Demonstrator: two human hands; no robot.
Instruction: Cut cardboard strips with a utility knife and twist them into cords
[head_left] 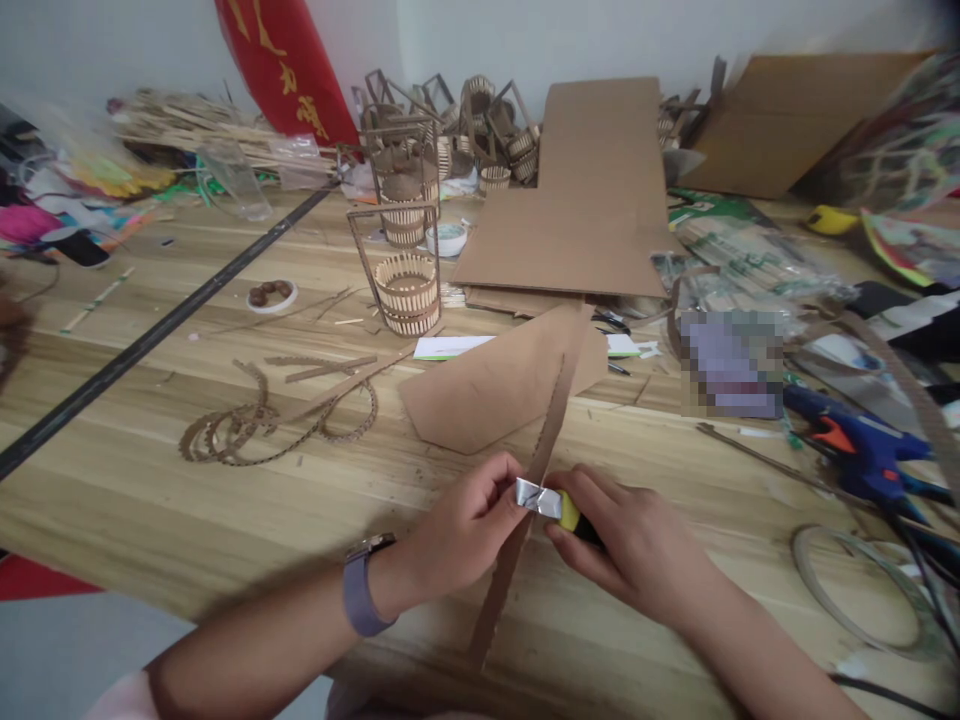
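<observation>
My right hand (pixel 630 535) grips a yellow and black utility knife (pixel 571 510). Its broad silver blade (pixel 538 497) lies across a long narrow cardboard strip (pixel 553 415). Fingers closed, my left hand (pixel 487 515) pinches that strip at the blade's left end. The strip slants from near the table's front edge up over a flat piece of cardboard (pixel 480 390). Left of that piece lie curled, notched cardboard strips (pixel 244 430). Part of the knife handle is hidden in my right hand.
A small basket (pixel 407 290) with a tall handle stands beyond my hands, others behind it. Large cardboard sheets (pixel 592 200) lean at the back. At right are a blue glue gun (pixel 862 440) and a tape roll (pixel 806 570). A dark bar (pixel 187 290) crosses the left side.
</observation>
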